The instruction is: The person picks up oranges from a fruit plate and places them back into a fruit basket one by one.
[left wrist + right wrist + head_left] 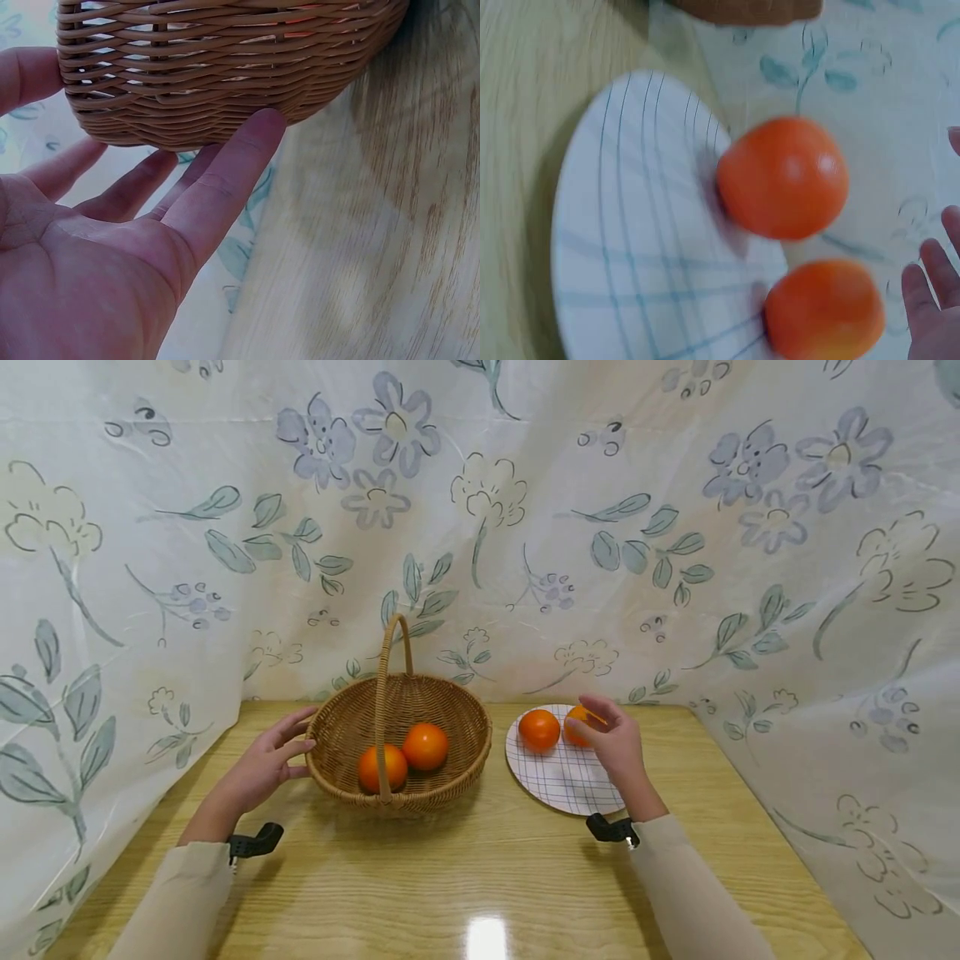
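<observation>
A brown wicker basket (472, 768) with a tall arched handle stands on the table, holding two oranges (426, 747). My left hand (258, 768) is at its left side, fingers spread and nearly straight. In the left wrist view, fingertips (266, 124) rest against the woven wall. To the right lies a round white plate (558, 783) with a thin blue grid, and two more oranges (539, 730) sit at its far part. Over the plate's right side, my right hand (621, 745) partly hides the right-hand orange (825, 309). The right wrist view shows its fingers apart from both fruits.
The wooden table (420, 885) runs back to a flowered curtain (480, 527), which also hangs along the left and right sides. Each wrist wears a black mount (255, 841). The basket handle (384, 693) arches high over the oranges inside.
</observation>
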{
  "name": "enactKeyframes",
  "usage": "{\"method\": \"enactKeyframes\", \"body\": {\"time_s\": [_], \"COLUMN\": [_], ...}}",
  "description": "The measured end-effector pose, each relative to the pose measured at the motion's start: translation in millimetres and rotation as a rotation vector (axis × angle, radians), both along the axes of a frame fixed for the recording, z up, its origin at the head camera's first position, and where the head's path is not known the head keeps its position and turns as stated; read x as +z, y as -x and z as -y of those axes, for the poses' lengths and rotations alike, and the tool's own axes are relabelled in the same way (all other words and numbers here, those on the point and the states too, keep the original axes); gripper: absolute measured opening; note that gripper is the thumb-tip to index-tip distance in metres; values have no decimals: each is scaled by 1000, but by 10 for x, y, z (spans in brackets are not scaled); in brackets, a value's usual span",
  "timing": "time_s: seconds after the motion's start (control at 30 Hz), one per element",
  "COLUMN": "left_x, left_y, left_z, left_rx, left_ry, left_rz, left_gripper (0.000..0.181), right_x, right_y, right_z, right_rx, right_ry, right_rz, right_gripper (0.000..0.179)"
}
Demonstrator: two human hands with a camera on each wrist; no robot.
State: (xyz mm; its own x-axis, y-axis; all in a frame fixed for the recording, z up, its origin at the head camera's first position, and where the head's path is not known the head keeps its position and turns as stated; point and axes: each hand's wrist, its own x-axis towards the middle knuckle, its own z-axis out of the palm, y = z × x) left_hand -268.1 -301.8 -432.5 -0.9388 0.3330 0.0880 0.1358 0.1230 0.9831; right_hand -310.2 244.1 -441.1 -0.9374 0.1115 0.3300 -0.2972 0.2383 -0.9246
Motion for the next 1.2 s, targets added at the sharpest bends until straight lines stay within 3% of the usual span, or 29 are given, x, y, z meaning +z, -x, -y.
{"method": "enactKeyframes", "body": {"time_s": [0.2,0.4,0.8,1.2], "left_x": [9,15,53,45], "left_y": [-1,-1,-14,-13], "left_z": [1,8,1,11], "left_rx": [-6,2,-5,0], "left_ry": [0,3,11,11], "left_rz": [-1,13,3,8], "left_gripper": [66,66,66,66], "right_x": [-159,-242,-385,-443], "right_y": [106,206,323,430], "right_z": [-177,-262,-324,-277], "right_rx": [-86,-151,-105,-106], "right_ry": [20,-41,-107,-126], "right_rz": [13,63,270,254], "right_gripper": [58,63,86,84]}}
